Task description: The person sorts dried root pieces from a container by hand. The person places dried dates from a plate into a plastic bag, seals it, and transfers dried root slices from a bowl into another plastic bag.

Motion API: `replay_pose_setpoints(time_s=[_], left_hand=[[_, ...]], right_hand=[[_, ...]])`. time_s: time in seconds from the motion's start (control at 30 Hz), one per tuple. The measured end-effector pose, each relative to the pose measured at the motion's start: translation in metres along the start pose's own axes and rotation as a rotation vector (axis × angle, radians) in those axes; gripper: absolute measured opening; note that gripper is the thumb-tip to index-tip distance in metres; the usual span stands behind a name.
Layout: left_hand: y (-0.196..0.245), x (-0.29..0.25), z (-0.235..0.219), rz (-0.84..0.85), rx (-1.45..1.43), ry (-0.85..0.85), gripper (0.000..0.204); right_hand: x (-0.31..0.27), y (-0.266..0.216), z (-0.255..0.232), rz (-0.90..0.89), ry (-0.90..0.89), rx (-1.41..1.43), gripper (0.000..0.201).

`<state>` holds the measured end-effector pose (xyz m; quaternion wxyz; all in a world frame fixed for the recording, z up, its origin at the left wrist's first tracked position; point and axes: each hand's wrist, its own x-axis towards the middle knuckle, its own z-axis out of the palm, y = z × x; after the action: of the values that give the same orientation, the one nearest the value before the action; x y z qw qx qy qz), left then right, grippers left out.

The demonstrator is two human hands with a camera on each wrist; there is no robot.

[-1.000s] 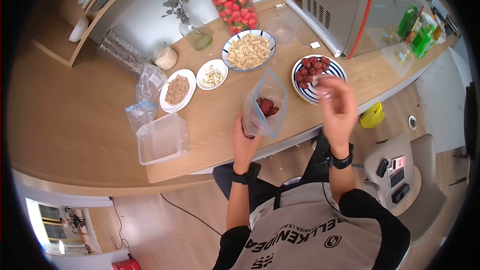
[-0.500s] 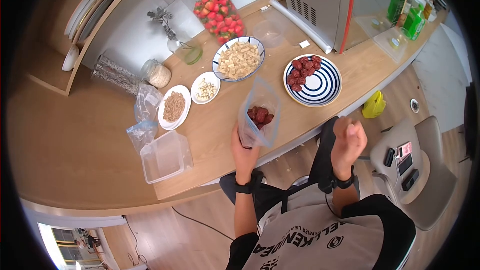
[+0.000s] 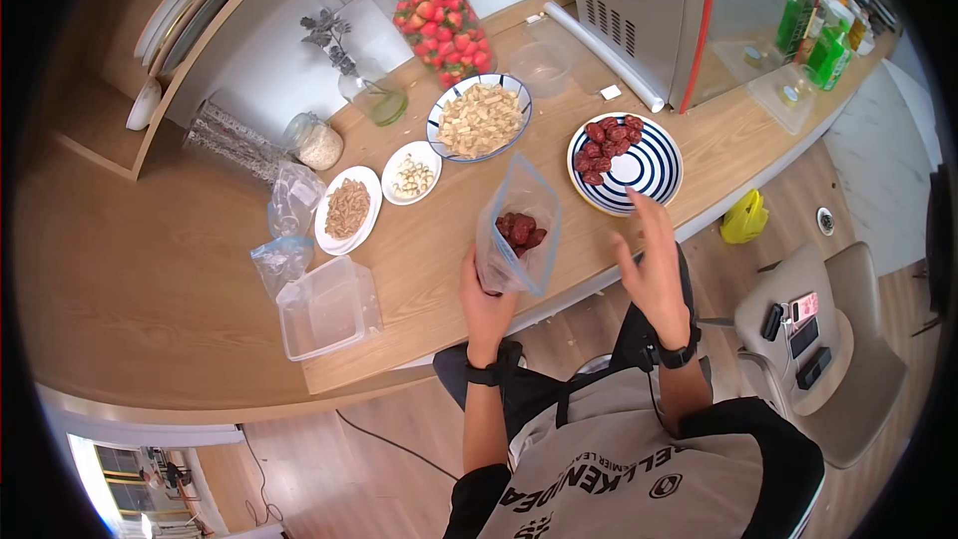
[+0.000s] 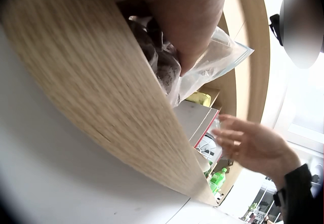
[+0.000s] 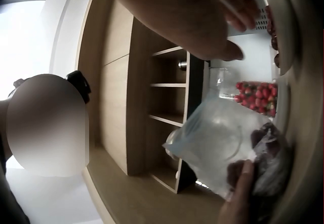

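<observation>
My left hand (image 3: 486, 309) grips a clear zip-top bag (image 3: 539, 202) by its lower side at the counter's front edge. The bag's mouth gapes upward, and dark red dried dates (image 3: 520, 231) lie inside. In the right wrist view, a left-hand finger (image 5: 244, 183) presses along the outside of the bag. My right hand (image 3: 654, 269), fingers spread and holding nothing, is at the near rim of a blue-and-white ringed plate (image 3: 654, 180). More dates (image 3: 606, 147) are heaped on the plate's far left half.
Left of the bag stand a bowl of pale cubes (image 3: 481, 120), a small dish of whitish nuts (image 3: 410, 176) and a plate of brown pieces (image 3: 348, 208). A plastic tub (image 3: 324, 311) sits at front left. Behind are strawberries (image 3: 446, 35), a glass vase (image 3: 377, 100) and a microwave (image 3: 649, 20).
My right hand went from over the plate back toward my body with fingers curled, then reached forward again with fingers spread. The left hand keeps its hold on the bag.
</observation>
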<state>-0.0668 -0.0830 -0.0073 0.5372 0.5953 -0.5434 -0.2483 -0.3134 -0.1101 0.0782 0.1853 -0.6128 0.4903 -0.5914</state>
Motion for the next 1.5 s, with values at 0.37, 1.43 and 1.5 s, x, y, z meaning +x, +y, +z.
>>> replay_pose_setpoints(time_s=[0.37, 1.43, 1.5], left_hand=[[-0.001, -0.001, -0.001, 0.007, 0.023, -0.002, 0.079], [0.003, 0.001, 0.000, 0.057, 0.008, 0.040, 0.072], [0.000, 0.002, 0.001, 0.091, 0.030, 0.059, 0.072]], right_hand=[[0.041, 0.070, -0.005, -0.169, -0.087, -0.248, 0.030], [0.053, -0.030, 0.007, -0.434, -0.026, 0.235, 0.030], [0.054, -0.029, 0.008, -0.457, -0.175, 0.042, 0.025]])
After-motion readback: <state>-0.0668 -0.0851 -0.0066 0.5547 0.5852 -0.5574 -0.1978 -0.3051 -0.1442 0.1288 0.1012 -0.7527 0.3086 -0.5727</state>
